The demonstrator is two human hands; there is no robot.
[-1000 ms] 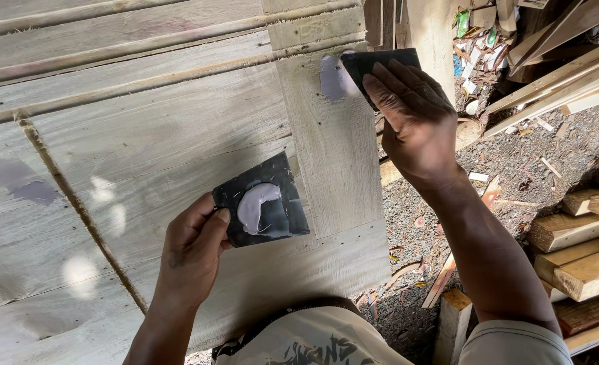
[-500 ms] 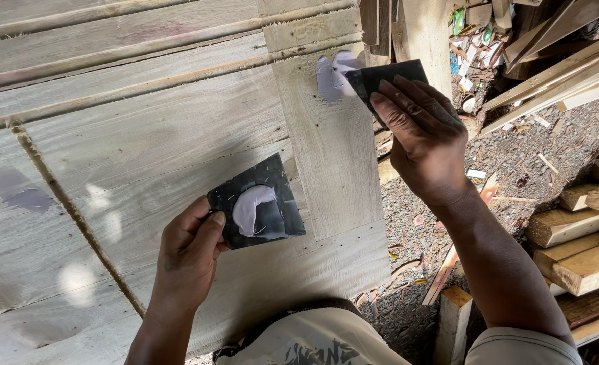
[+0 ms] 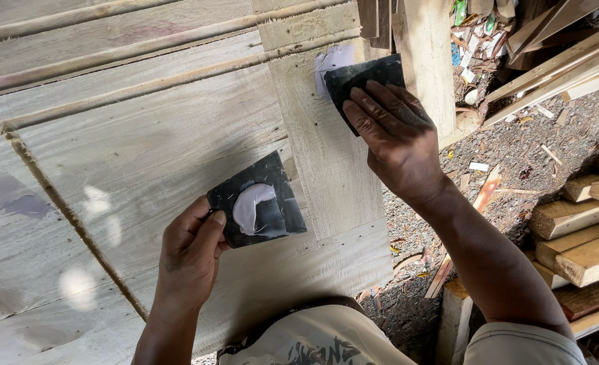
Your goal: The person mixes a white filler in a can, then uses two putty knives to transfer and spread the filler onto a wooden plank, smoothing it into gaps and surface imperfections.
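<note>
1. The big flat panel of pale wooden boards (image 3: 144, 155) fills the left and middle of the view.
2. The left hand (image 3: 188, 253) is low over the panel, with the dark square card carrying a blob of pale putty (image 3: 257, 209) just to its right.
3. The right hand (image 3: 394, 138) is higher up and to the right, on the small dark flat scraper (image 3: 367, 74).
4. The scraper lies on the panel's right edge, touching a pale putty smear (image 3: 330, 62).
5. The stack of cut wooden blocks (image 3: 583, 230) sits on the ground far to the right.
</note>
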